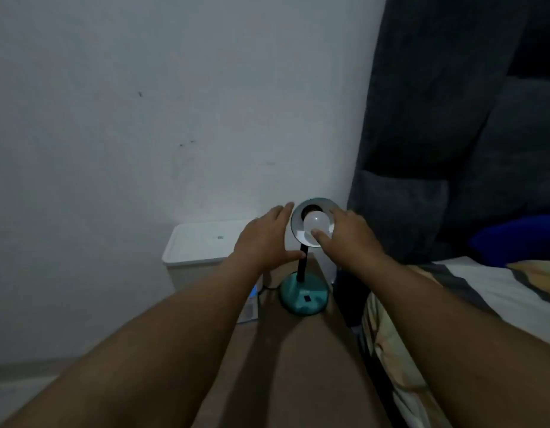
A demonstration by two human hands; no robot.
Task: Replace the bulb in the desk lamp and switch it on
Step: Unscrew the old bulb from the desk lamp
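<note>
A teal desk lamp stands on a brown table, its round base (304, 296) near the table's far end and a black neck rising to the shade (298, 225), which faces me. A white bulb (316, 225) sits in the mouth of the shade and is not lit. My right hand (344, 234) grips the bulb with thumb and fingers. My left hand (264, 239) is spread with fingers apart against the left side of the shade, its thumb by the neck. The socket behind the bulb is dark.
A white lidded box (202, 245) stands left of the lamp against the wall. A black cord (269, 287) runs from the base. A bed with patterned sheets (483, 304), a blue pillow (521, 239) and a dark headboard (437, 134) lie to the right.
</note>
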